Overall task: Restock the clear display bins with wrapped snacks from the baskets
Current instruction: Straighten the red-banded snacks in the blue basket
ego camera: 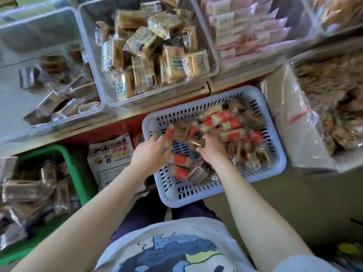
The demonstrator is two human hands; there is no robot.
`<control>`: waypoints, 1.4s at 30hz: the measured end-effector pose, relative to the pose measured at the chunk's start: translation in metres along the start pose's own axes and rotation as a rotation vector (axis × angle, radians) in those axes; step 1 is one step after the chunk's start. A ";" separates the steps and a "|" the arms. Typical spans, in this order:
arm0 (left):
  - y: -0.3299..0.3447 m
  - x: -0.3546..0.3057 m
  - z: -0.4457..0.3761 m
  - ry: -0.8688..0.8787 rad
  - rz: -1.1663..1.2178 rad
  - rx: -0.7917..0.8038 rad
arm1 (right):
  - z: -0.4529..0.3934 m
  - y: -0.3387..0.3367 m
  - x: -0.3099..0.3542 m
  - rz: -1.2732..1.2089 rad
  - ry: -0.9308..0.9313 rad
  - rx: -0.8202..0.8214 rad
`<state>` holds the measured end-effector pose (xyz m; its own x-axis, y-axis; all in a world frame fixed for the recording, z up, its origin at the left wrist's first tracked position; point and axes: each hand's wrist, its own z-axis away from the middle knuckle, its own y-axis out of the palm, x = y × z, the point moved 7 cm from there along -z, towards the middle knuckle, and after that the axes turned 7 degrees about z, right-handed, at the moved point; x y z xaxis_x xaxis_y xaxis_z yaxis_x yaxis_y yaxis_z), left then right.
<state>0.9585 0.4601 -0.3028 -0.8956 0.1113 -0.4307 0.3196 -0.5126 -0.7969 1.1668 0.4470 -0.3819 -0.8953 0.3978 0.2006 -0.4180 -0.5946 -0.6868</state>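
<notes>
A pale blue slotted basket [275, 154] sits in front of me, holding several wrapped snacks, some with red-orange bands [225, 118] and some brown. My left hand [151, 150] is inside the basket at its left side and grips a bunch of wrapped snacks [177, 132]. My right hand [211, 148] is beside it, fingers curled round a brown wrapped snack [197, 143]. Above on the shelf stand clear display bins: one [214, 69] full of tan wrapped cakes, one [11, 107] at the left with a few brown snacks.
A green basket [74, 173] of brown wrapped snacks sits at the lower left. A printed carton [110, 154] lies between the baskets. A bin of pink packets [245, 26] stands at the upper right. A plastic-lined box [284, 118] of brown snacks is at the right.
</notes>
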 end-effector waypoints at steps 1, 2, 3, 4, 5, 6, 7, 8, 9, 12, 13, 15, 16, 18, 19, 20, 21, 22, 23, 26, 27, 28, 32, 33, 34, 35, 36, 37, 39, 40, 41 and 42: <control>-0.002 -0.001 -0.001 -0.002 0.005 -0.003 | 0.008 -0.011 0.004 -0.040 -0.031 -0.050; -0.005 -0.003 -0.002 0.001 0.018 -0.014 | 0.019 -0.025 0.010 -0.086 -0.080 -0.125; -0.010 -0.006 -0.003 0.007 0.039 -0.032 | 0.031 -0.039 0.019 -0.137 -0.142 -0.195; -0.017 -0.009 -0.003 0.017 0.070 -0.058 | 0.042 -0.052 0.030 -0.176 -0.214 -0.242; -0.025 -0.014 -0.002 0.032 0.106 -0.090 | 0.053 -0.063 0.045 -0.195 -0.289 -0.262; -0.034 -0.018 0.000 0.053 0.143 -0.123 | 0.063 -0.072 0.062 -0.199 -0.365 -0.270; -0.043 -0.021 0.003 0.068 0.178 -0.154 | 0.072 -0.080 0.080 -0.199 -0.440 -0.270; -0.055 -0.020 0.007 0.069 0.212 -0.188 | 0.080 -0.086 0.099 -0.203 -0.500 -0.266; -0.067 -0.016 0.011 0.055 0.244 -0.233 | 0.087 -0.092 0.116 -0.210 -0.548 -0.264; -0.107 0.014 0.027 0.006 0.320 -0.358 | 0.105 -0.106 0.171 -0.249 -0.699 -0.287; -0.119 0.027 0.033 -0.006 0.338 -0.380 | 0.111 -0.108 0.190 -0.260 -0.745 -0.288; -0.143 0.057 0.051 -0.055 0.351 -0.467 | 0.120 -0.108 0.226 -0.274 -0.819 -0.287; -0.155 0.072 0.061 -0.084 0.358 -0.539 | 0.123 -0.107 0.243 -0.278 -0.841 -0.292; -0.177 0.103 0.081 -0.134 0.381 -0.708 | 0.125 -0.103 0.273 -0.241 -0.866 -0.315; -0.185 0.119 0.088 -0.164 0.387 -0.778 | 0.122 -0.099 0.285 -0.171 -0.864 -0.338; -0.191 0.135 0.093 -0.205 0.384 -0.826 | 0.116 -0.094 0.295 -0.065 -0.846 -0.358; -0.194 0.151 0.094 -0.254 0.370 -0.851 | 0.109 -0.085 0.301 0.074 -0.809 -0.360; -0.196 0.166 0.092 -0.311 0.345 -0.848 | 0.102 -0.076 0.303 0.228 -0.758 -0.351; -0.194 0.179 0.087 -0.368 0.317 -0.818 | 0.096 -0.067 0.302 0.368 -0.715 -0.343; -0.178 0.204 0.069 -0.500 0.233 -0.593 | 0.090 -0.055 0.299 0.551 -0.690 -0.347; -0.173 0.207 0.066 -0.516 0.196 -0.525 | 0.089 -0.055 0.299 0.544 -0.697 -0.345; -0.169 0.207 0.065 -0.512 0.171 -0.492 | 0.089 -0.056 0.300 0.534 -0.702 -0.336; -0.176 0.175 0.087 -0.358 0.135 -0.690 | 0.088 -0.058 0.301 0.477 -0.727 -0.304; -0.175 0.160 0.092 -0.301 0.130 -0.723 | 0.091 -0.062 0.301 0.389 -0.753 -0.311; -0.168 0.145 0.096 -0.245 0.133 -0.715 | 0.096 -0.067 0.298 0.276 -0.781 -0.341; -0.157 0.130 0.097 -0.194 0.132 -0.676 | 0.101 -0.075 0.290 0.167 -0.802 -0.409; -0.144 0.117 0.096 -0.156 0.128 -0.617 | 0.106 -0.082 0.278 0.085 -0.804 -0.509; -0.131 0.107 0.092 -0.133 0.122 -0.563 | 0.108 -0.086 0.261 0.028 -0.773 -0.608; -0.109 0.094 0.084 -0.120 0.133 -0.502 | 0.105 -0.086 0.214 -0.045 -0.635 -0.699; -0.103 0.087 0.079 -0.104 0.137 -0.501 | 0.101 -0.082 0.187 -0.077 -0.542 -0.686; -0.099 0.079 0.073 -0.081 0.135 -0.507 | 0.095 -0.076 0.159 -0.108 -0.439 -0.641; -0.095 0.071 0.066 -0.050 0.133 -0.514 | 0.087 -0.068 0.131 -0.128 -0.331 -0.573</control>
<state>0.8444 0.4605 -0.2293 -0.8466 0.0270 -0.5316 0.5306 -0.0345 -0.8469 1.0641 0.4789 -0.2486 -0.8821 0.1515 0.4460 -0.4581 -0.0558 -0.8871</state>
